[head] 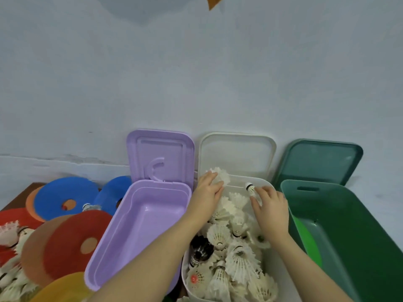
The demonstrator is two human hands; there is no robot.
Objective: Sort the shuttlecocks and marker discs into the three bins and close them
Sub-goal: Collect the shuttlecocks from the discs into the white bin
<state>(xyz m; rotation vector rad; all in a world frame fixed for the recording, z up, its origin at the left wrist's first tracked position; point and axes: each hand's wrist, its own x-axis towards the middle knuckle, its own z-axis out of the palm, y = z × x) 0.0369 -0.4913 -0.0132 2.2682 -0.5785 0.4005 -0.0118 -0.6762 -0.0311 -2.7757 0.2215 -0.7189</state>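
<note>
Three open bins stand side by side against the wall: a purple bin [122, 234] with nothing visible inside, a white bin [265, 183] full of white shuttlecocks [239, 260], and a green bin [353, 216] with a green marker disc [309, 243] lying inside. Over the far end of the white bin, my left hand [207, 192] grips a white shuttlecock [221, 175] by its feathers. Beside it my right hand [269, 205] holds another shuttlecock [250, 188], cork end up. A black shuttlecock [199, 249] lies among the white ones.
Blue [65, 197], red [72, 243], orange and yellow [63, 286] marker discs are piled at the left with more loose shuttlecocks [11, 236]. The three lids, purple [161, 155], white [237, 153] and green [318, 160], lean back against the wall.
</note>
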